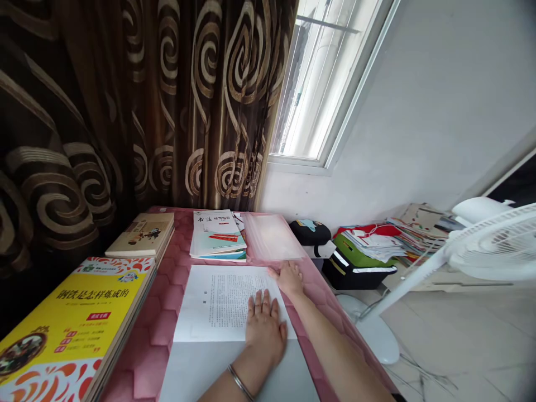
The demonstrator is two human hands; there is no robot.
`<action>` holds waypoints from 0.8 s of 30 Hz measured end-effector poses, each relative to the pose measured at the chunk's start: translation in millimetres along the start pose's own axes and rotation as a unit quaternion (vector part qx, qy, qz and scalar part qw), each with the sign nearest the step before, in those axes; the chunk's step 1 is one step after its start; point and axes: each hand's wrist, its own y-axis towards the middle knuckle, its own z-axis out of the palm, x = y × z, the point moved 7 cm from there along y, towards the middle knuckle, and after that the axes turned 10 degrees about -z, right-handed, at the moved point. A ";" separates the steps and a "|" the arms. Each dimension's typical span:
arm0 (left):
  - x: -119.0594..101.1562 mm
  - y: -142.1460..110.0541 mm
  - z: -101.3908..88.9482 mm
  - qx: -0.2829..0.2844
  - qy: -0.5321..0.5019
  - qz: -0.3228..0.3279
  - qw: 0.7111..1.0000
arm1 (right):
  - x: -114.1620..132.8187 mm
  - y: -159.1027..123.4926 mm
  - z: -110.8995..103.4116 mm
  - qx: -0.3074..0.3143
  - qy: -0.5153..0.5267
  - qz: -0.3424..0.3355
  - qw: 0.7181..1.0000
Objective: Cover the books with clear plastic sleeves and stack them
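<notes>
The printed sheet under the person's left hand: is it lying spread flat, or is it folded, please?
Spread flat: the printed sheet lies open on the pink quilted mat, no fold showing, with the left hand resting on it.

A swirl-patterned brown curtain [167,100] hangs at 11 o'clock beside a bright window [318,84] at 1 o'clock. On the pink quilted bench [163,296], a yellow-covered book [71,324] lies at 8 o'clock and workbooks [218,237] at 12. A white electric fan [489,245] stands at 3 o'clock, near a black bag [355,273] and piled papers [372,245] at 2 o'clock.
</notes>
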 end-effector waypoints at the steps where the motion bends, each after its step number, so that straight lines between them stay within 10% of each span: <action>1: 0.1 0.2 -0.1 0.002 0.000 0.001 1.000 | -1.8 -8.7 2.4 0.006 0.003 -0.022 1.000; 6: -0.4 1.6 0.7 0.004 -0.003 0.007 1.000 | -7.3 -37.3 8.2 0.031 0.037 -0.123 0.991; 15: -0.1 2.1 4.0 0.009 -0.011 0.010 1.000 | -6.5 23.1 -3.8 -0.018 0.035 0.044 0.998; 24: 0.5 2.9 2.6 -0.013 0.007 0.012 1.000 | -20.1 -38.6 -5.0 0.049 0.035 -0.072 0.996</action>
